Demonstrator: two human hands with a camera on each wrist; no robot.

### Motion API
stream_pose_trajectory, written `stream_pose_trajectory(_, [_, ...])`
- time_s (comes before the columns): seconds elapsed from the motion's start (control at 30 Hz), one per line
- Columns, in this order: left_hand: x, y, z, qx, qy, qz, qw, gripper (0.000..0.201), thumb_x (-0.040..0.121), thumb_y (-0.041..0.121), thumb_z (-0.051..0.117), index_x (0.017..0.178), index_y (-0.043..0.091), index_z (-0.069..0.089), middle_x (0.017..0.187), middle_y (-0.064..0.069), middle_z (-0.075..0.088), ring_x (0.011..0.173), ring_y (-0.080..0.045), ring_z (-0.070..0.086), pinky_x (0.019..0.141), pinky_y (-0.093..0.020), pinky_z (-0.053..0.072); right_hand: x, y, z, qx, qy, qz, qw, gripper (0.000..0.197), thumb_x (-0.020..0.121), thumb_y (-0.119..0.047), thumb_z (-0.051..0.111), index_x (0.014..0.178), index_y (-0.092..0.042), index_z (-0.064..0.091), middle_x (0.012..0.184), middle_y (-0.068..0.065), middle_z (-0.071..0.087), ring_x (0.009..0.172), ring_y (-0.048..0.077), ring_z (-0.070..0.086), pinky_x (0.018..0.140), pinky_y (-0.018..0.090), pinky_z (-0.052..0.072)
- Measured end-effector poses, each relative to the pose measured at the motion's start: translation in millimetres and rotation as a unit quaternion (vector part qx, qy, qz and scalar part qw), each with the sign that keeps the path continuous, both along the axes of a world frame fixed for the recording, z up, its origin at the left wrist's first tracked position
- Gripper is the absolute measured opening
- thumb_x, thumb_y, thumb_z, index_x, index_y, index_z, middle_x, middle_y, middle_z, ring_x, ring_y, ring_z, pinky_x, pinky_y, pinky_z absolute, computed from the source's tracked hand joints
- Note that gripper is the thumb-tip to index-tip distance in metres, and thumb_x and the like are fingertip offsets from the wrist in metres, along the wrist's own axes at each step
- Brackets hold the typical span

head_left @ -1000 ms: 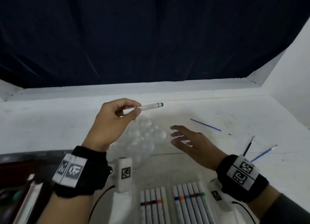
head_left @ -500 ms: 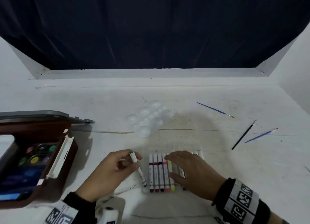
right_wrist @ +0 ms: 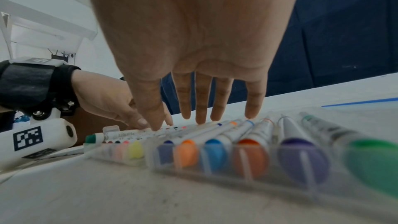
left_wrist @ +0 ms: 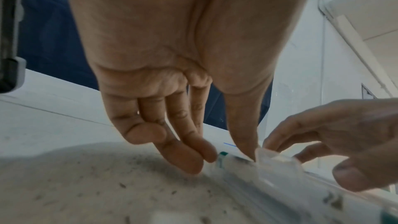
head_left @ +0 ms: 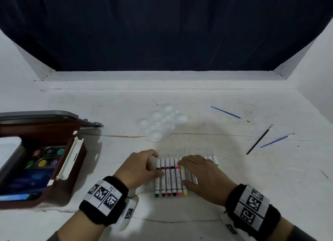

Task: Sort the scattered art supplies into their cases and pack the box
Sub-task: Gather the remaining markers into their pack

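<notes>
A row of coloured markers (head_left: 171, 181) lies in a clear plastic case (right_wrist: 206, 164) at the front middle of the table. My left hand (head_left: 156, 166) pinches a green-capped marker (head_left: 157, 183) at the row's left end. In the left wrist view the thumb and two fingers of that hand (left_wrist: 228, 157) hold the green marker (left_wrist: 232, 159) near its far cap. My right hand (head_left: 183, 172) lies flat on the middle of the row. Its straight fingers (right_wrist: 202, 108) touch the marker barrels, and the green marker (right_wrist: 112, 136) sits on top at the left.
An open brown box (head_left: 72, 168) with paint pans (head_left: 42, 162) stands at the left. A white palette (head_left: 162, 122) lies upside down behind the markers. One blue brush (head_left: 228, 113) lies at the back right. A black brush (head_left: 259, 139) and another blue brush (head_left: 277, 140) lie further right.
My left hand carried the green marker from above the palette down to the left end of the marker row. My right hand came down flat onto the markers.
</notes>
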State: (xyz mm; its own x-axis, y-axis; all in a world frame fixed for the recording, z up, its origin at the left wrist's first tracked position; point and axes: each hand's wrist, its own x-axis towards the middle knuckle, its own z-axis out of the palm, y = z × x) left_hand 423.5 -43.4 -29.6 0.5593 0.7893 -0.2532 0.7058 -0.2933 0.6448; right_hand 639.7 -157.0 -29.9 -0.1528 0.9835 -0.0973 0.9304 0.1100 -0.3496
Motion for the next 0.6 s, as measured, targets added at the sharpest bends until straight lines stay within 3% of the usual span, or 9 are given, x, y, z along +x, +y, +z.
stream_pose_trajectory(0.1, [-0.7, -5.3, 7.1, 0.032, 0.040, -0.011, 0.999, 0.053, 0.081, 0.056, 0.073, 0.125, 0.032, 0.057, 0.082, 0.008, 0.067, 0.077, -0.006, 0.063, 0.074, -0.026, 0.055, 1.3, -2.3, 1.6, -0.009, 0.016, -0.007, 1.000, 0.055, 0.096, -0.045, 0.054, 0.146, -0.029, 0.040, 0.147, -0.011, 0.044, 0.135, 0.008, 0.037, 0.111, 0.022, 0.025])
stream_pose_trajectory(0.2, [-7.5, -14.8, 17.8, 0.077, 0.108, -0.065, 0.989, 0.059, 0.087, 0.057, 0.065, 0.140, 0.039, 0.044, 0.101, 0.015, 0.053, 0.092, -0.004, 0.055, 0.083, -0.026, 0.049, 7.5, -7.4, 5.0, -0.005, 0.017, -0.020, 1.000, 0.055, 0.096, -0.045, 0.053, 0.147, -0.029, 0.038, 0.148, -0.012, 0.043, 0.137, 0.006, 0.033, 0.109, 0.013, 0.016])
stream_pose_trajectory(0.37, [-12.5, -24.0, 20.9, 0.155, 0.179, -0.135, 0.962, 0.062, 0.086, 0.064, 0.059, 0.139, 0.036, 0.043, 0.125, 0.009, 0.040, 0.114, -0.010, 0.040, 0.094, -0.031, 0.046, 17.8, -11.1, 2.1, -0.026, -0.032, -0.011, 0.999, 0.066, 0.094, -0.056, 0.051, 0.151, -0.031, 0.029, 0.156, -0.013, 0.030, 0.145, 0.006, 0.021, 0.114, 0.016, 0.007])
stream_pose_trajectory(0.6, [-6.3, -24.2, 19.3, 0.215, 0.230, -0.143, 0.939, 0.065, 0.081, 0.071, 0.058, 0.133, 0.033, 0.048, 0.129, 0.007, 0.044, 0.114, -0.015, 0.046, 0.092, -0.035, 0.045, 19.4, -7.5, 1.9, -0.021, -0.062, -0.011, 0.998, 0.067, 0.091, -0.063, 0.050, 0.149, -0.034, 0.032, 0.156, -0.015, 0.030, 0.142, 0.007, 0.026, 0.115, 0.028, 0.019])
